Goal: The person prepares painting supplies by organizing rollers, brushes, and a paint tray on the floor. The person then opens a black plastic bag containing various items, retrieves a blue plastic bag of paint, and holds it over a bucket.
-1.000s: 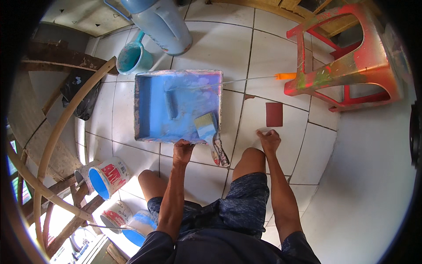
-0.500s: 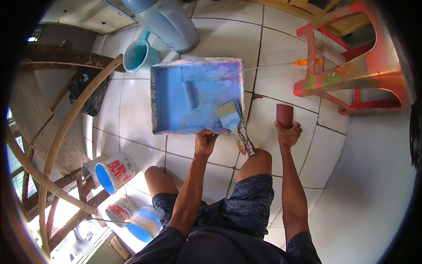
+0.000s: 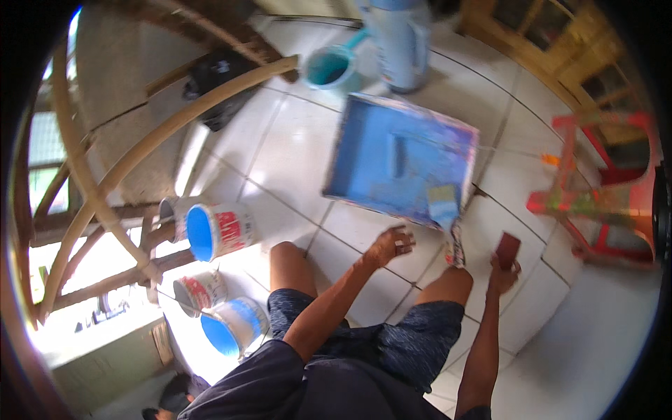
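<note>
In my right hand (image 3: pixel 504 277) is a small dark-red rectangular sheet (image 3: pixel 509 248), possibly sandpaper, held above the tiles. My left hand (image 3: pixel 392 245) is open, its fingers slightly curled, just below the paint-coated blue tray (image 3: pixel 355 157) and apart from it. A roller (image 3: pixel 395 155) lies inside the tray, with an orange handle (image 3: pixel 550 159) out to the right. A paintbrush (image 3: pixel 443 206) rests over the tray's lower right corner, its handle on the floor. The view is blurred.
Paint-stained buckets (image 3: pixel 222 234) lie at the left among curved wooden pieces (image 3: pixel 150 143). A teal dipper (image 3: pixel 325 66) and a blue-grey jug (image 3: pixel 397 49) stand behind the tray. A red plastic stool (image 3: pixel 616 210) is at the right, a wooden lattice (image 3: pixel 532 28) at the back.
My right hand has picked up the red sheet from the floor. My left hand has let go of the tray's edge. My view has turned, shifting the tray and stool rightward and tilting them.
</note>
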